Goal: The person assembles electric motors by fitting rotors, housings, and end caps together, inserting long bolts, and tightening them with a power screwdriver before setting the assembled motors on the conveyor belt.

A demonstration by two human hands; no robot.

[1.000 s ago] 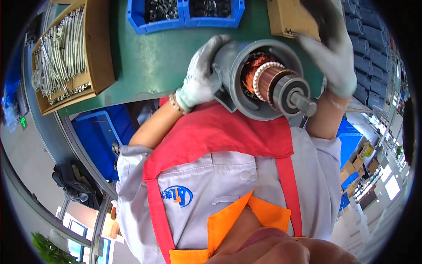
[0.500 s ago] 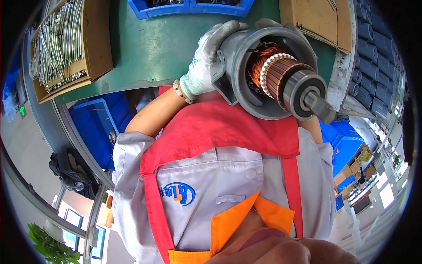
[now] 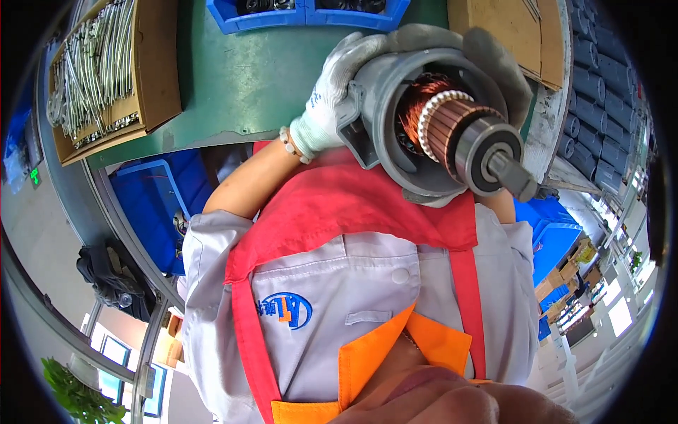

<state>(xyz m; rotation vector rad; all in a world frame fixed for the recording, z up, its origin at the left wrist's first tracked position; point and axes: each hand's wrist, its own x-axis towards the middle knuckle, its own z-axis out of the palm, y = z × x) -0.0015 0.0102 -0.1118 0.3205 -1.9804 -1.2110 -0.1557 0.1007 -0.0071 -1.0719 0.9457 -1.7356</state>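
A grey cylindrical motor housing (image 3: 388,127) is held up close in front of my chest, tilted with its open end toward me. Out of that end sticks an armature (image 3: 452,127) with copper windings, a commutator, a steel bearing and a flat-sided shaft tip. My left hand (image 3: 342,88), in a white glove with grey-coated fingers, is closed around the housing's left and far side. From the right, my gloved right hand (image 3: 501,67) curls over the housing's far right side. A bit of glove also shows under its near rim. The housing hides most of the right palm.
A cardboard box of long metal rods (image 3: 159,71) stands left on the green table (image 3: 233,78). Blue bins (image 3: 268,21) with dark parts sit at the far edge. Another cardboard box (image 3: 494,25) is far right, beside stacked grey cylinders (image 3: 590,85). Blue crates (image 3: 152,205) lie below table level.
My right hand has come into fuller view, its fingers now spread over the housing's far right side. The housing and armature have barely shifted; my left hand keeps its hold.
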